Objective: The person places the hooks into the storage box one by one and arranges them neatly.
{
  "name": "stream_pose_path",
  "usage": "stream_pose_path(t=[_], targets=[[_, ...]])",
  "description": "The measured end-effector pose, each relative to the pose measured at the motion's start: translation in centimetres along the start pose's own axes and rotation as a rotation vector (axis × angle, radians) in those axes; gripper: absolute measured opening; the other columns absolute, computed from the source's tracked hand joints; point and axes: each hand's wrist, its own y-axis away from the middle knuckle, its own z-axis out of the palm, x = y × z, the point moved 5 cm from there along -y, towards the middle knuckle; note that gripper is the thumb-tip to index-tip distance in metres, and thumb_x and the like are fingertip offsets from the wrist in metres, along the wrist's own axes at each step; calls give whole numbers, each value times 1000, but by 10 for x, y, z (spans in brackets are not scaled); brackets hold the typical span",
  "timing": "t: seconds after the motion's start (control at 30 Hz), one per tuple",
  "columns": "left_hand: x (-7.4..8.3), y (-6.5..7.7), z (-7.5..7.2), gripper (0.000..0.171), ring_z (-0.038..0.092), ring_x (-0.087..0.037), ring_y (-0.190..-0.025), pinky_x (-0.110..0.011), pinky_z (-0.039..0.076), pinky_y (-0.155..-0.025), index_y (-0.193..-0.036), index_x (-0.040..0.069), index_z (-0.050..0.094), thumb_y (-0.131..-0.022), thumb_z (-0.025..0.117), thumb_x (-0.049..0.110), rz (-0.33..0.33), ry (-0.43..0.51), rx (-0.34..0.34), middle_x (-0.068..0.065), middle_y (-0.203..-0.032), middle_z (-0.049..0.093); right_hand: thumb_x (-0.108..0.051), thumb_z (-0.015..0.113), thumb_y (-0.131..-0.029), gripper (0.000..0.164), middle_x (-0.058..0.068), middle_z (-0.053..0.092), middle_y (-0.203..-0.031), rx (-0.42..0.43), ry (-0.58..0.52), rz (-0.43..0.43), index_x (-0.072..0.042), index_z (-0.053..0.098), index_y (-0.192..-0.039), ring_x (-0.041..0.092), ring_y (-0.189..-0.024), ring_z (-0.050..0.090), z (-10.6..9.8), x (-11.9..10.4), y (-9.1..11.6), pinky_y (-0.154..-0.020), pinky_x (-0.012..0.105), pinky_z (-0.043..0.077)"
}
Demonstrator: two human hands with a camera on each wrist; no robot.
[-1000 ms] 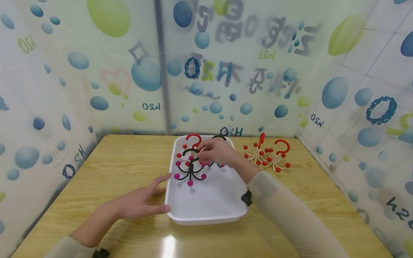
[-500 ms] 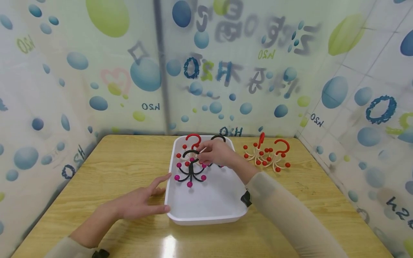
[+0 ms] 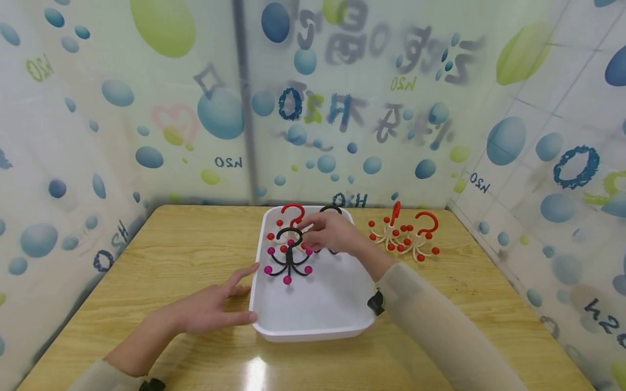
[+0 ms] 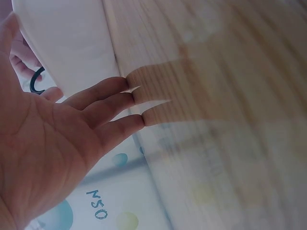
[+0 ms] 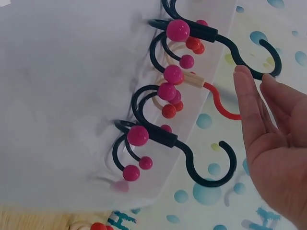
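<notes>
Wood-grain surface, bubble-print backdrop. Front black hook upright in white tray. Right hand relaxed, gripping nothing, beside the curve; left hand, fingers extended, at tray edge. Advisable: withdraw slowly, avoid snagging.

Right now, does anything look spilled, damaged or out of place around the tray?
Nothing stands out: no spill or damage shows. Two black hooks and a red hook stand in the white tray; two more red hooks stand on the table beside it.
</notes>
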Motion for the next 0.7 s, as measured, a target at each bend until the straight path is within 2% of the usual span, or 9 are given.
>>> stream_pose_path(t=[0.23,0.47,0.7], targets=[[0,-1,1,102,42,-55,-157,-80,35,-122,-176,38,9,-100,70,66,5,-14,9,-17,-169,52,-24,76,-106,29,7,78,-121,48,20,-13,-22,77,-135,23,-100,80,-20,6,17,-89,34,68],[1,-1,0,102,43,-55,-156,-79,36,-122,-176,36,9,-100,71,65,11,-19,6,-18,-168,52,-24,75,-107,32,13,77,-123,41,0,-36,-17,75,-138,30,-107,80,-43,19,43,-93,41,68],[0,-1,0,103,42,-55,-157,-80,36,-121,-176,36,9,-99,71,66,-4,-11,1,-17,-168,52,-24,76,-106,31,7,78,-121,57,-19,-17,-17,76,-136,24,-104,79,-60,43,67,-95,48,68]])
